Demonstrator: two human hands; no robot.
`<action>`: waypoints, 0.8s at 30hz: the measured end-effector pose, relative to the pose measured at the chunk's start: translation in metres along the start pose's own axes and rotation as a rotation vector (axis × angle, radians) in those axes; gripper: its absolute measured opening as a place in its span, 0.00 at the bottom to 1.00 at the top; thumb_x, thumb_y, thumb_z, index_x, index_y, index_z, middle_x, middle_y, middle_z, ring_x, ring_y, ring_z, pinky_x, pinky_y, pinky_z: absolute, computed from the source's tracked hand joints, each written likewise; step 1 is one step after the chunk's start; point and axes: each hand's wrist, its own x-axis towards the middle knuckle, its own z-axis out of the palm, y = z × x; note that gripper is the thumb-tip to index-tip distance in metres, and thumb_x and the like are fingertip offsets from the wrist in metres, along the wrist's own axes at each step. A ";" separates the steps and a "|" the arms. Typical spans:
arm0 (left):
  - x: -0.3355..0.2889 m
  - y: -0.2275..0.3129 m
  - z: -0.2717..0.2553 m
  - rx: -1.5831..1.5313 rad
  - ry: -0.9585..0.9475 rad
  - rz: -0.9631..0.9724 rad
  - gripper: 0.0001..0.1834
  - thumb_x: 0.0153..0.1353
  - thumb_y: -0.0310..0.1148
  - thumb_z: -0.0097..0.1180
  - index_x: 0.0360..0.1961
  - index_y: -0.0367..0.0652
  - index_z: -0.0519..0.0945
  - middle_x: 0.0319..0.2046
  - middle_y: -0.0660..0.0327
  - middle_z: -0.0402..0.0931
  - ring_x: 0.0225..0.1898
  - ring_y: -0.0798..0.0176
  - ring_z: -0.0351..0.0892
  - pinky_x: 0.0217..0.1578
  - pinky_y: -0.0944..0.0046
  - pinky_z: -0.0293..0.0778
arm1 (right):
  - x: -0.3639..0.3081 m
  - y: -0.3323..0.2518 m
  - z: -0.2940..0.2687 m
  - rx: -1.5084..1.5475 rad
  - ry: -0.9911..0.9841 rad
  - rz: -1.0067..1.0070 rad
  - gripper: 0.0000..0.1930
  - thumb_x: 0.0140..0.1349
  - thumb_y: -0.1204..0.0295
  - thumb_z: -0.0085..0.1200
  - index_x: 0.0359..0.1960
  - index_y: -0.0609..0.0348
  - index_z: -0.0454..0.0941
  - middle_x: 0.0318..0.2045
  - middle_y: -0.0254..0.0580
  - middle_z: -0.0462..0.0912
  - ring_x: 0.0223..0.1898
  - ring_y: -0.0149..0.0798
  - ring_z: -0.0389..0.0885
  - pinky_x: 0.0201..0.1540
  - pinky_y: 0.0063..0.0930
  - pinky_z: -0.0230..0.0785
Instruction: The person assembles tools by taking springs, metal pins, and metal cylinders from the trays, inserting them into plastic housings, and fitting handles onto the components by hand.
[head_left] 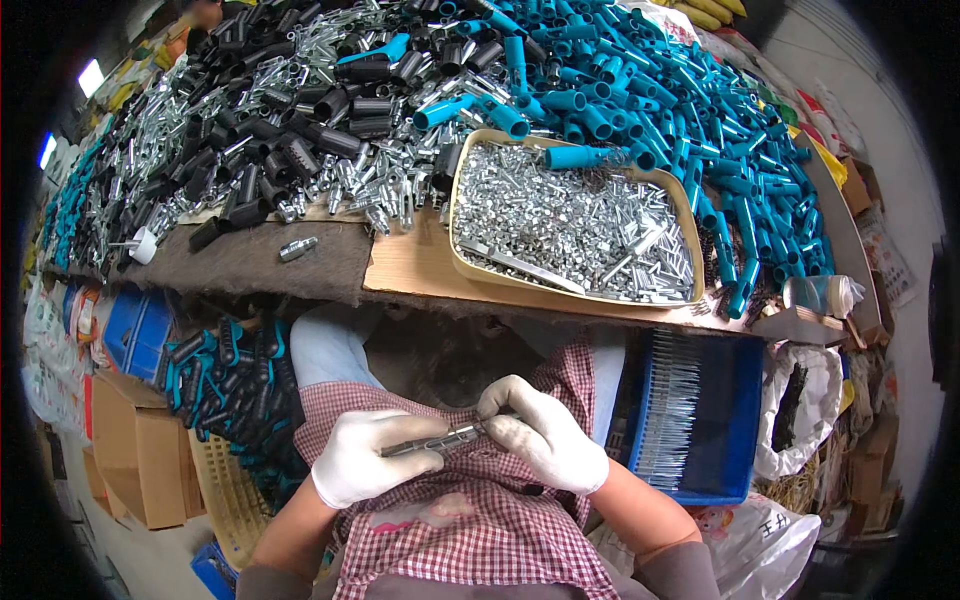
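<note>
A long wooden bench spans the view, heaped with glossy teal plastic tubes on its right half and ribbed black plastic sleeves on its left. Below it, to the person's right, a rectangular blue plastic crate holds rows of slim silver metal rods. On the bench's front edge stands a shallow cream plastic tray full of tiny silver metal pieces.

Over the lap, clear of the bench, the white-gloved left hand grasps a slender grey metal cylinder, thumb and fingers along its sides. The white-gloved right hand pinches at the far end; whether a separate small part sits between those fingertips is too fine to tell.

To work that end well, the left grip should stay firm and well back, leaving the tip exposed. The right fingertips would do best square to the cylinder's axis, pressing lightly, since gloves likely dull the feel and anything tiny could drop into the lap.
</note>
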 end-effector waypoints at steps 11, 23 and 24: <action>0.004 -0.002 0.013 0.005 0.039 0.022 0.18 0.49 0.30 0.71 0.42 0.38 0.85 0.37 0.51 0.84 0.37 0.52 0.86 0.40 0.61 0.80 | -0.001 0.016 0.018 0.271 0.002 0.050 0.29 0.74 0.50 0.36 0.56 0.66 0.73 0.53 0.49 0.79 0.54 0.42 0.76 0.59 0.35 0.66; 0.011 -0.004 0.024 -0.073 0.108 -0.026 0.17 0.48 0.29 0.70 0.41 0.36 0.84 0.33 0.50 0.84 0.33 0.53 0.86 0.36 0.62 0.79 | 0.004 0.033 0.018 0.484 0.070 0.029 0.30 0.72 0.50 0.40 0.62 0.64 0.69 0.55 0.47 0.77 0.56 0.39 0.75 0.60 0.32 0.65; 0.010 -0.006 0.022 -0.071 0.127 -0.048 0.17 0.48 0.28 0.70 0.40 0.36 0.84 0.32 0.50 0.84 0.32 0.54 0.86 0.34 0.62 0.78 | 0.006 0.027 0.004 0.468 0.086 0.014 0.30 0.72 0.50 0.40 0.62 0.64 0.69 0.55 0.47 0.77 0.56 0.39 0.75 0.60 0.32 0.65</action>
